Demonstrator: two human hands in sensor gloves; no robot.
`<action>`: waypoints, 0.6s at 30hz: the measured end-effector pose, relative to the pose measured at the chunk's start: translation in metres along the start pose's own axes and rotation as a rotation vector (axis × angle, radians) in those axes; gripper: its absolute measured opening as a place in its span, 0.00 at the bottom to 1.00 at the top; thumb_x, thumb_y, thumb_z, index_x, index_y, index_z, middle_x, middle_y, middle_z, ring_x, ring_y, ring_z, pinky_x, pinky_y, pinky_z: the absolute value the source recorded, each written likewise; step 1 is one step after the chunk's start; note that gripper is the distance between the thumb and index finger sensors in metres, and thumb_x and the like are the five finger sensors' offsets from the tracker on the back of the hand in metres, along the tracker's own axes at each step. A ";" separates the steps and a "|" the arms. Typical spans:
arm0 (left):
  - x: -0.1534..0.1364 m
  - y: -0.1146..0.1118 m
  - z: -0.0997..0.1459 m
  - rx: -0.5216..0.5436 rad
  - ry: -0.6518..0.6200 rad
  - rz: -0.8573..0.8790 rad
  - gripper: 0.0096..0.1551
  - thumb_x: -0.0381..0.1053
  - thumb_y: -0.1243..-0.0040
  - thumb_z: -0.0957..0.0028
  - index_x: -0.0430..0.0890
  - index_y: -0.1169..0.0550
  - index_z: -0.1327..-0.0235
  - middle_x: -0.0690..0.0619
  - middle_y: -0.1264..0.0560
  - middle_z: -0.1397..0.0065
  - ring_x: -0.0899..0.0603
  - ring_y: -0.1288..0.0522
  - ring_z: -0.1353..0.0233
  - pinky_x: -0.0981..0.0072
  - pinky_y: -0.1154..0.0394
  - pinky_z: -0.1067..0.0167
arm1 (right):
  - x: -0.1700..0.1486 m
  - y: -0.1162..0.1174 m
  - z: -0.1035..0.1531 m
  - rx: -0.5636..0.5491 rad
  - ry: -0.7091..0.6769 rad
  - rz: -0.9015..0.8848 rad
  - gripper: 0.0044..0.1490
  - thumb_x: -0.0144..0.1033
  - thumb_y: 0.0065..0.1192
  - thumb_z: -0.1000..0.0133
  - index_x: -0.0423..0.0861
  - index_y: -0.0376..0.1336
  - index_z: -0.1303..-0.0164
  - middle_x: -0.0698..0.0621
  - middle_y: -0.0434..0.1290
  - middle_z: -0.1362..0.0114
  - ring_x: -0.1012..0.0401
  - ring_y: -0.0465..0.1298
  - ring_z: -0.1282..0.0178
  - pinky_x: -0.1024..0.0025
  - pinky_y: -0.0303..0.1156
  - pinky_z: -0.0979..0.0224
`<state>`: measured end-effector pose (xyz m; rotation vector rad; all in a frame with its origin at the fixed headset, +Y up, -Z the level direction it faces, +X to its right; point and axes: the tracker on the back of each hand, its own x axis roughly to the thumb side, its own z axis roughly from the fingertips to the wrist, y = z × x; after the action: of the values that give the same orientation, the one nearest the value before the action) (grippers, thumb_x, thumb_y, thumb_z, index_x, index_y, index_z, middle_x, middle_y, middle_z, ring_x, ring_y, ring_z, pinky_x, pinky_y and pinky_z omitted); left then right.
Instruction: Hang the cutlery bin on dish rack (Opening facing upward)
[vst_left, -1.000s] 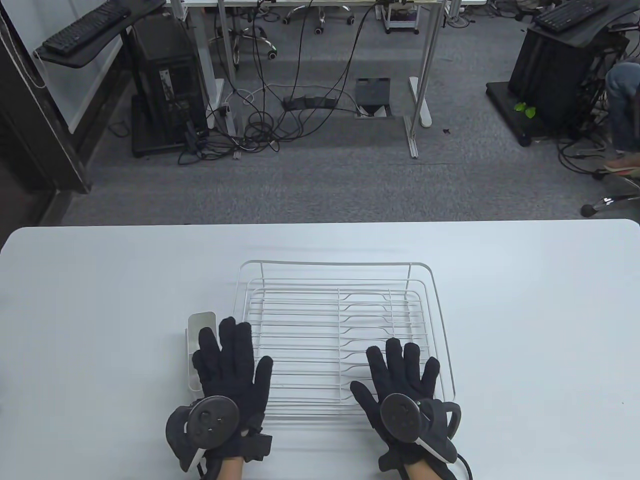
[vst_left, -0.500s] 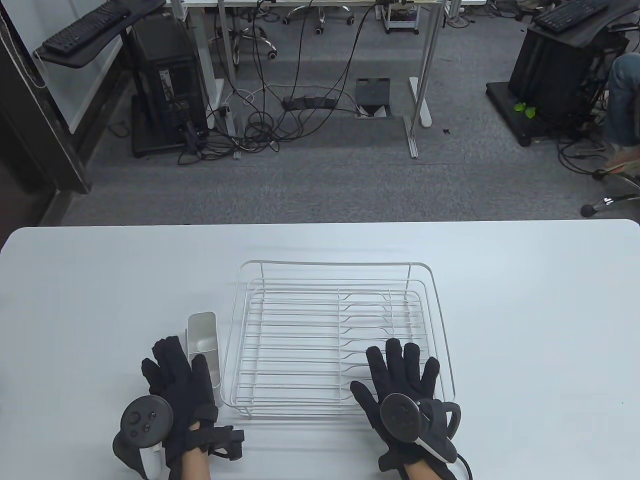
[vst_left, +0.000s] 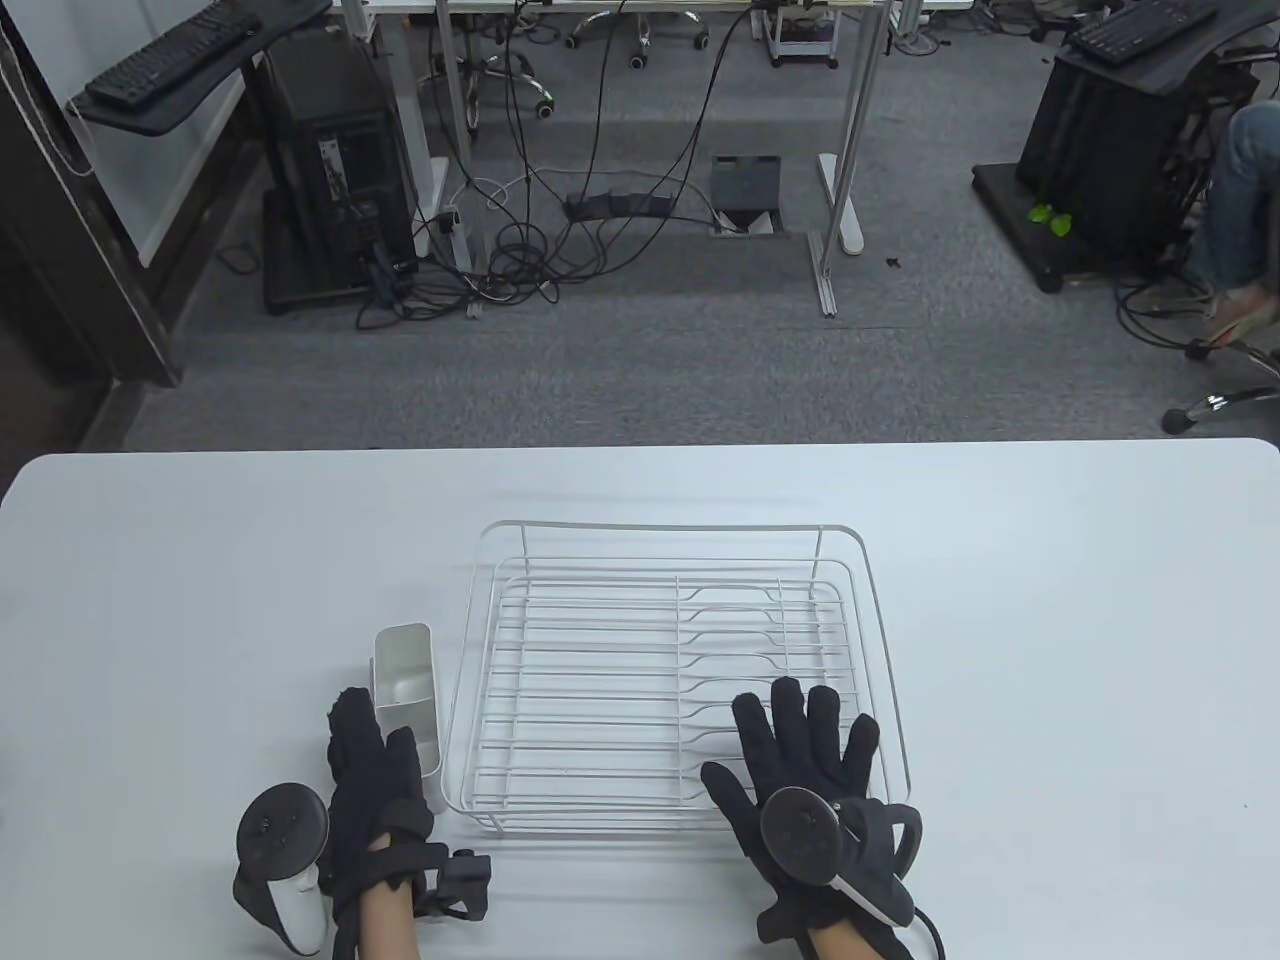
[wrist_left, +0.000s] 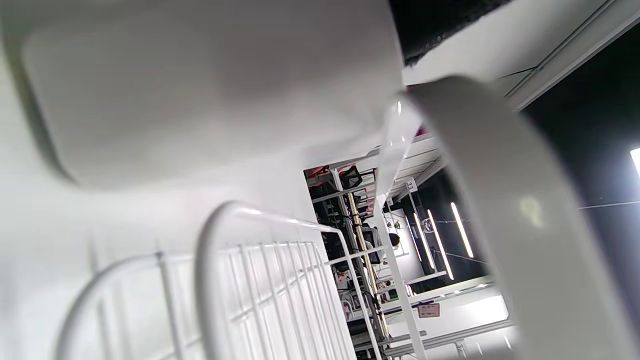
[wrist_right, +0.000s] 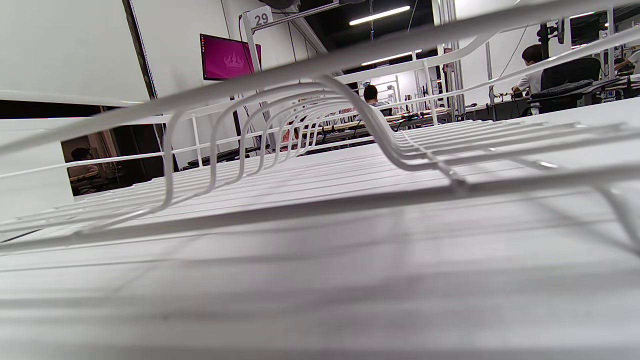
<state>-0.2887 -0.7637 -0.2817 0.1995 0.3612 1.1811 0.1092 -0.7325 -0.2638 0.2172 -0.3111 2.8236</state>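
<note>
Nearest: right hand flat, fingers spread on dish rack. Left hand straight-fingered against cutlery bin, not curled round it. Bin upright, just beside rack's left rim. Beyond, bare table.

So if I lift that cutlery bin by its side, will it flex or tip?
The cutlery bin looks like rigid moulded plastic, so it probably won't flex. It appears empty, likely light. Tall and narrow, standing beside the dish rack, it could tip if pushed high.
</note>
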 end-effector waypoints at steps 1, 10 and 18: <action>0.000 -0.001 0.000 0.012 -0.001 -0.010 0.37 0.49 0.53 0.34 0.54 0.52 0.15 0.44 0.54 0.13 0.30 0.55 0.17 0.32 0.52 0.29 | 0.000 0.000 0.000 -0.001 0.000 0.000 0.48 0.66 0.42 0.39 0.46 0.53 0.15 0.35 0.52 0.12 0.37 0.44 0.15 0.36 0.25 0.26; 0.000 -0.001 0.000 0.047 0.007 -0.032 0.36 0.47 0.54 0.35 0.54 0.50 0.15 0.43 0.49 0.14 0.28 0.45 0.19 0.34 0.42 0.30 | 0.000 0.000 0.000 -0.001 0.000 0.001 0.48 0.66 0.42 0.39 0.46 0.53 0.15 0.35 0.52 0.12 0.37 0.45 0.15 0.36 0.25 0.26; 0.000 -0.003 0.001 0.070 -0.002 -0.057 0.35 0.46 0.54 0.35 0.54 0.48 0.15 0.44 0.48 0.14 0.28 0.41 0.21 0.36 0.38 0.32 | 0.000 0.000 0.000 -0.002 0.001 0.002 0.48 0.66 0.42 0.39 0.46 0.54 0.15 0.35 0.53 0.12 0.37 0.45 0.15 0.36 0.25 0.26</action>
<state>-0.2861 -0.7645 -0.2821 0.2496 0.4038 1.1133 0.1092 -0.7327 -0.2637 0.2159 -0.3138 2.8249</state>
